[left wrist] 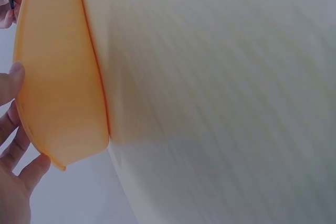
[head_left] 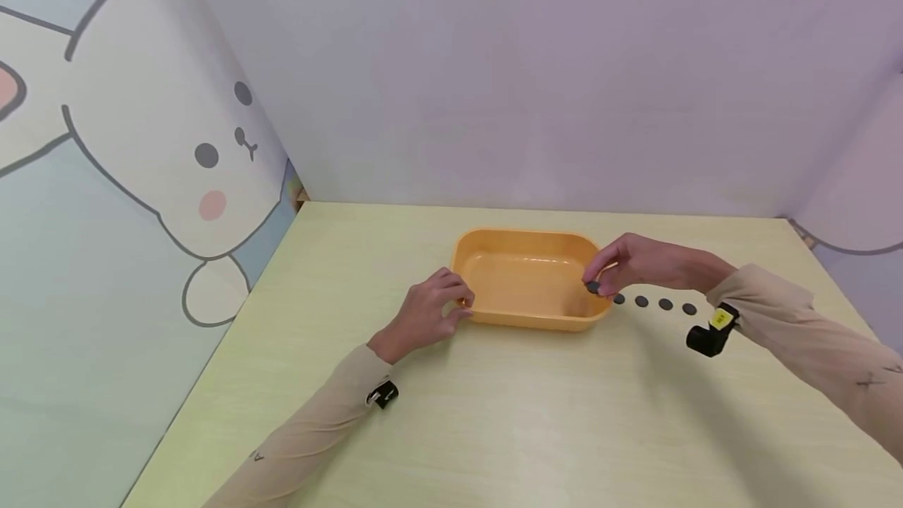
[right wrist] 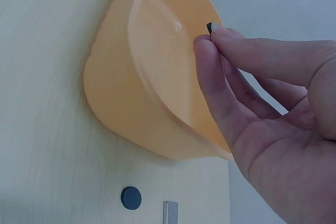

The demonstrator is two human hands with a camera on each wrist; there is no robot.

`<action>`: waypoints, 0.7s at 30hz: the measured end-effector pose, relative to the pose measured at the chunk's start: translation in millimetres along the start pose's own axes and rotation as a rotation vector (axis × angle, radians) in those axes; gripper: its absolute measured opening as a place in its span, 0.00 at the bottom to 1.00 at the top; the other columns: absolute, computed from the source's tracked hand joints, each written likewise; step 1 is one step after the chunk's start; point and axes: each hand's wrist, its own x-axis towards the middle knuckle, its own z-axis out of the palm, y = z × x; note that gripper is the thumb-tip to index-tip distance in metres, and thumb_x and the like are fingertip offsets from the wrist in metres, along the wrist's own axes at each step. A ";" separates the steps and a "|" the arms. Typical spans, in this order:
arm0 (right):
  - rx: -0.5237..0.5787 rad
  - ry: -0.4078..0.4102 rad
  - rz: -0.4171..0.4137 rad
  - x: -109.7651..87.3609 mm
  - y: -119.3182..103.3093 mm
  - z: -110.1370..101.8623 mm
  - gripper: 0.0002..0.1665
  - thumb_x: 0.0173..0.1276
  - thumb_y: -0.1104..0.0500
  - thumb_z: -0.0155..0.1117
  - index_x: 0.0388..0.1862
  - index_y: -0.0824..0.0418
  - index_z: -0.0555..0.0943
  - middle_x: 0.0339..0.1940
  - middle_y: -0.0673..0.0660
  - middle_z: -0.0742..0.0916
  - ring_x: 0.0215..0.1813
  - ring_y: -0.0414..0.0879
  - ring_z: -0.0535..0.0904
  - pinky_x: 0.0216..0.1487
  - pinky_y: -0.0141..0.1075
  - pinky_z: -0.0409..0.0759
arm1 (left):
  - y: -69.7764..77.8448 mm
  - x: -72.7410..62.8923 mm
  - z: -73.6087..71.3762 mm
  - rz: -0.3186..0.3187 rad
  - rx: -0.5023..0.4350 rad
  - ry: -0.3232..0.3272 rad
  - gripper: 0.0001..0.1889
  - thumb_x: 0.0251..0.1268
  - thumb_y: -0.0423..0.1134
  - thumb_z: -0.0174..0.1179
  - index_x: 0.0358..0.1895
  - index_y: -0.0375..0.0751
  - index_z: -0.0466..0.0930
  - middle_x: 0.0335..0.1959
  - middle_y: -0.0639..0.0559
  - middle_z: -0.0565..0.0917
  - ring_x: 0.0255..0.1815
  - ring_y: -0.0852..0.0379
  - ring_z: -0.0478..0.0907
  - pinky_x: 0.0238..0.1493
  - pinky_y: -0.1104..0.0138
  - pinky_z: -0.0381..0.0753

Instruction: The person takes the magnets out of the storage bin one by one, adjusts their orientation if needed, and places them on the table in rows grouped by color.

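An orange rectangular basin [head_left: 529, 321] with rounded corners sits on the pale wooden table. At its left end, my left hand [head_left: 432, 309] grips the rim, fingers bent over the edge and thumb near the front corner. Over the basin's right end, my right hand [head_left: 640, 263] pinches a small dark round disc [head_left: 593, 287] between thumb and fingertips. Seen from the right wrist, only the thin edge of that disc [right wrist: 209, 28] shows, above the basin's open inside. To the right of the basin several similar dark discs [head_left: 665, 304] lie in a row on the table.
The right wrist view shows one dark disc [right wrist: 131, 198] on the table beside a short grey strip [right wrist: 170, 212]. A plain pale wall [head_left: 536, 85] rises behind the table [head_left: 536, 414]. On the left stands a panel with a cartoon rabbit [head_left: 162, 116].
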 end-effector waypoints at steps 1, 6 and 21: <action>0.000 0.002 0.000 -1.7 0.6 -0.3 0.22 0.60 0.65 0.67 0.51 0.76 0.76 0.40 0.62 0.84 0.39 0.54 0.80 0.48 0.50 0.77 | -0.2 0.1 0.3 -0.001 -0.003 0.000 0.08 0.51 0.35 0.71 0.28 0.49 0.79 0.33 0.60 0.78 0.36 0.63 0.69 0.25 0.73 0.70; 0.012 0.006 -0.016 -9.2 2.6 -1.6 0.22 0.61 0.66 0.66 0.51 0.78 0.75 0.42 0.65 0.84 0.40 0.58 0.81 0.47 0.50 0.78 | -0.5 0.5 1.4 -0.002 -0.011 0.000 0.08 0.51 0.35 0.71 0.29 0.49 0.79 0.33 0.60 0.78 0.36 0.63 0.69 0.26 0.73 0.71; -0.006 0.092 0.035 -25.3 17.1 -5.4 0.22 0.61 0.63 0.67 0.51 0.73 0.77 0.44 0.69 0.83 0.39 0.52 0.81 0.49 0.51 0.77 | -0.7 -1.0 1.0 -0.010 0.001 0.009 0.09 0.51 0.35 0.71 0.29 0.49 0.79 0.32 0.61 0.78 0.36 0.63 0.69 0.26 0.73 0.72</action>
